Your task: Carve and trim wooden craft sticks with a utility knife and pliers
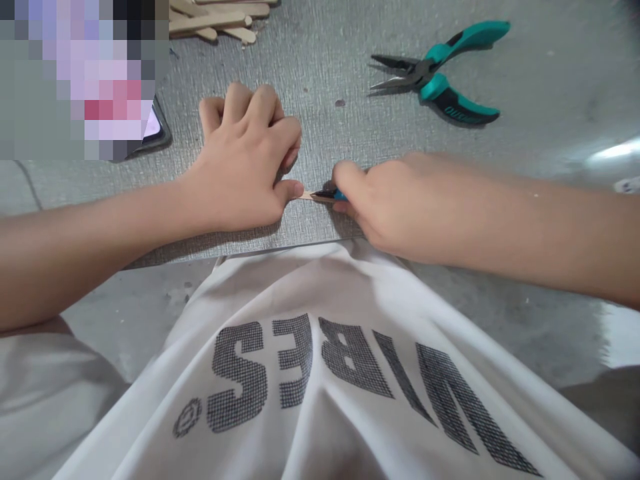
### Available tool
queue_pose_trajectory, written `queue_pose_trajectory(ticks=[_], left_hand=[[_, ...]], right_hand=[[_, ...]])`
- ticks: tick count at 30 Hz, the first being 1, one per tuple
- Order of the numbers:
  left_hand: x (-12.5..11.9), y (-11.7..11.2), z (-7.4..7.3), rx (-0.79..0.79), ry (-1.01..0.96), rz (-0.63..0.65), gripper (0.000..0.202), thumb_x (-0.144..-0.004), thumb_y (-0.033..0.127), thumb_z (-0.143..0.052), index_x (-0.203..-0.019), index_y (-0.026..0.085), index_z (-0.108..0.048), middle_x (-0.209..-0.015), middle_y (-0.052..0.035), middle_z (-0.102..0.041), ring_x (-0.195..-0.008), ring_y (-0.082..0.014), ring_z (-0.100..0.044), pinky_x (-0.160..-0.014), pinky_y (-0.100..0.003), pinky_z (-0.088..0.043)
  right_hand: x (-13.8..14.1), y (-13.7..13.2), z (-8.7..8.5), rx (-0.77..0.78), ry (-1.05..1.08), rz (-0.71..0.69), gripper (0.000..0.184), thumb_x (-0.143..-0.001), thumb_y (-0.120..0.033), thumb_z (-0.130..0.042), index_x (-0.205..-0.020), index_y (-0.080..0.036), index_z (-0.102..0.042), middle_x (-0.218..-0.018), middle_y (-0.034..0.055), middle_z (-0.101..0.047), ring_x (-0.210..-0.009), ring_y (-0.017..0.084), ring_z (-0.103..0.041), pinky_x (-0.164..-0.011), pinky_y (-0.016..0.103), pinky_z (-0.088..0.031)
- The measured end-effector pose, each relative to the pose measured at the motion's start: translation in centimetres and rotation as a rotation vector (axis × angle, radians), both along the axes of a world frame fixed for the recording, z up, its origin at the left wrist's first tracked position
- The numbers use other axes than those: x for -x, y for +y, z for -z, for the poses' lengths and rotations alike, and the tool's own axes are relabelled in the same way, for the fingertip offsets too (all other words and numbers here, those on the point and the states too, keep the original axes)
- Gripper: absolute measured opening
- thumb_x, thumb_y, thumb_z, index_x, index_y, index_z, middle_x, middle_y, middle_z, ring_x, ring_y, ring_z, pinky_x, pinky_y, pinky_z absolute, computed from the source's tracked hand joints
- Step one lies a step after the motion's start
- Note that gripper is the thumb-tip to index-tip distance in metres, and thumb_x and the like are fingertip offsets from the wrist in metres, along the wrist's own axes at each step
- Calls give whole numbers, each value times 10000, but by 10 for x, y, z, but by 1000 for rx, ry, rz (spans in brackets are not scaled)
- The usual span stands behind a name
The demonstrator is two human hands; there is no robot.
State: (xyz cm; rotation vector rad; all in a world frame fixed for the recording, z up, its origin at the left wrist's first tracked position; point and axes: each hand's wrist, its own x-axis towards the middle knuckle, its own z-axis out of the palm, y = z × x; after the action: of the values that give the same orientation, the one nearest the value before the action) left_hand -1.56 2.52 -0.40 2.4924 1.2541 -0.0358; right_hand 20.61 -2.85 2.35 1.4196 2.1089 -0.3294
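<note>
My left hand (247, 160) rests on the grey textured mat (325, 127) with its fingers curled, the thumb pressing down the end of a thin wooden stick (314, 195). My right hand (385, 200) is closed around a small tool with a blue handle and dark tip (336, 195), its tip touching the stick. Most of that tool is hidden inside the fist. The two hands sit close together near the mat's front edge.
Teal-handled needle-nose pliers (440, 73) lie open at the back right. A pile of wooden sticks (220, 20) sits at the back. A dark phone (155, 130) lies at the left beside a blurred patch. My white printed shirt (320, 373) fills the foreground.
</note>
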Motion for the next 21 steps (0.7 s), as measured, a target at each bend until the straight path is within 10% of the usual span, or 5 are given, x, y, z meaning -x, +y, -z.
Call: queue_pose_trajectory(ticks=[21], left_hand=[[-2, -3, -3, -4, 13, -19, 301, -1039, 391, -630, -1253, 201, -722, -1608, -219, -571, -1477, -499, -439, -1247, -748, -343]], right_hand=[[33, 17, -22, 88, -214, 12, 251, -1008, -240, -632, -1248, -265, -699, -679, 44, -600, -763, 388, -788, -786, 507, -632]])
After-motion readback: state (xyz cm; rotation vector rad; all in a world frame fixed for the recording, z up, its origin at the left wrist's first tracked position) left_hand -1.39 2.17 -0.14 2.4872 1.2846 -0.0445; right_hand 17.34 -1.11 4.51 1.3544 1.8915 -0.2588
